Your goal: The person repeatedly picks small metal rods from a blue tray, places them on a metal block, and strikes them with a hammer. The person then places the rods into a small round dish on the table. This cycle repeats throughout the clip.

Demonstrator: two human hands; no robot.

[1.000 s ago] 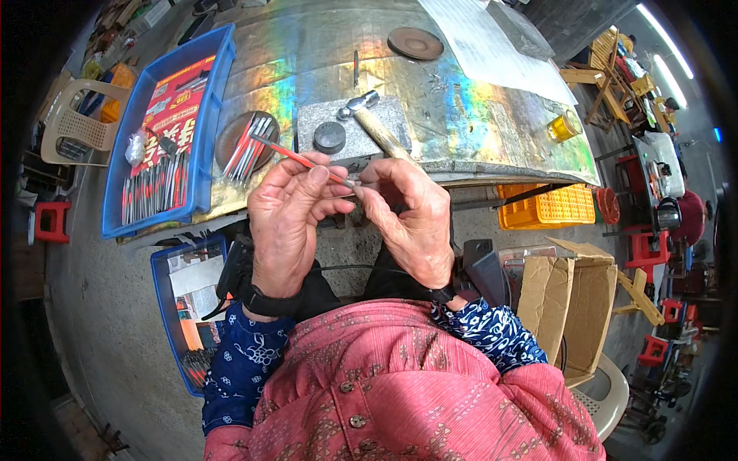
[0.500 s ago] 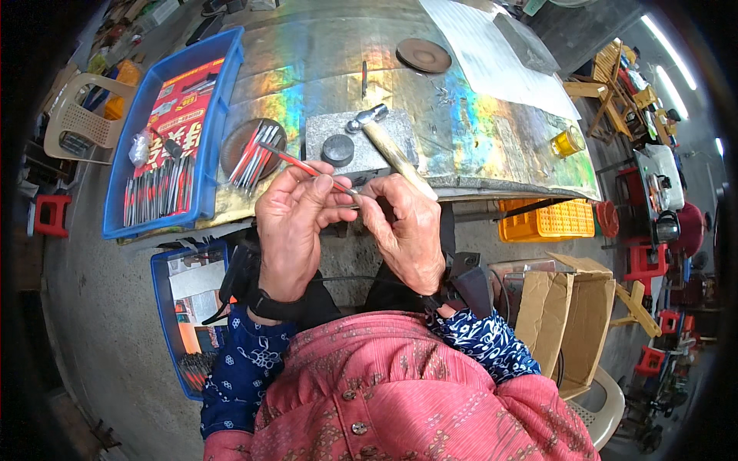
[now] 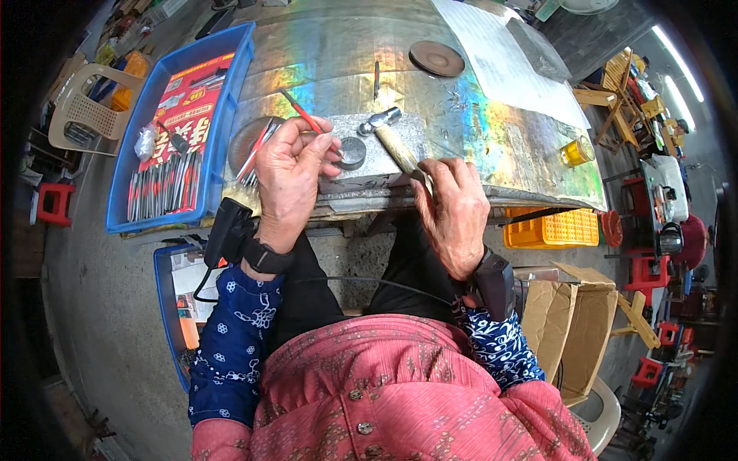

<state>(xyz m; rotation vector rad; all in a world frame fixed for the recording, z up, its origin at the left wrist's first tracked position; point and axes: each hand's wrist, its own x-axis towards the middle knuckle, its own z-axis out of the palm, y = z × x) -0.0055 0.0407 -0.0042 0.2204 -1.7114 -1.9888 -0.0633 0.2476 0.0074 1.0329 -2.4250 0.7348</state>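
Note:
My left hand [image 3: 296,169] pinches a slender red rod with a dark tip [image 3: 301,111], held slanting up and away over the table. My right hand [image 3: 455,211] is closed round the near end of the handle of a hammer [image 3: 395,150]. Its metal head rests on a flat grey block [image 3: 413,129] near the table's front edge. A dark round puck [image 3: 352,154] sits on the block, just right of my left fingers. Behind my left hand, a round brown dish [image 3: 243,140] bears several red and silver rods [image 3: 249,167], partly hidden.
On the left stands a blue tray [image 3: 115,201] with a red printed sheet and many slim rods. Farther back lie another rod [image 3: 377,80], a brown round dish [image 3: 437,58] and white paper [image 3: 492,61]. A yellow-filled glass [image 3: 576,152] stands right. An open cardboard box [image 3: 547,315] is beside me.
My right hand has left the rod and moved right onto the hammer handle. My left hand has moved slightly up, and the rod now points more steeply away.

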